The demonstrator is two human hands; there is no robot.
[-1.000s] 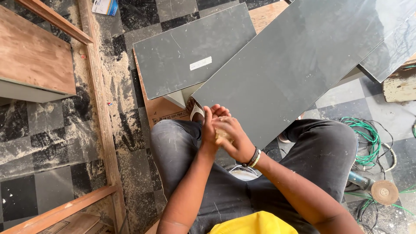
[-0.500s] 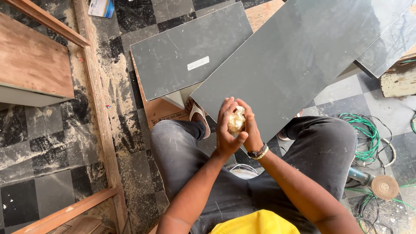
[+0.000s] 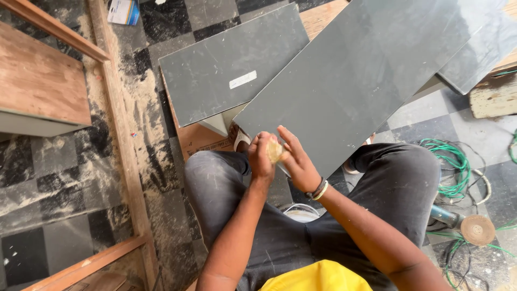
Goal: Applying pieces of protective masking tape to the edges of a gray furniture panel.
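Note:
I sit with my knees apart in dark grey trousers. My left hand (image 3: 262,156) and my right hand (image 3: 296,161) are pressed together in front of me around a small pale yellowish lump (image 3: 275,151), which shows between the palms. A band sits on my right wrist. Just beyond my hands lies a large dark grey board (image 3: 366,81), tilted across a second grey board (image 3: 226,70) with a white label. Most of the lump is hidden by my fingers.
Wooden frame strips (image 3: 121,140) and a brown plywood panel (image 3: 37,86) lie at the left on a sawdust-covered checkered floor. A green cable (image 3: 452,167) and an angle grinder (image 3: 468,226) rest at the right. A white bucket rim (image 3: 299,213) shows between my legs.
My hands have kept working the lump between the palms, shifting slightly right and then back left. The boards have not moved.

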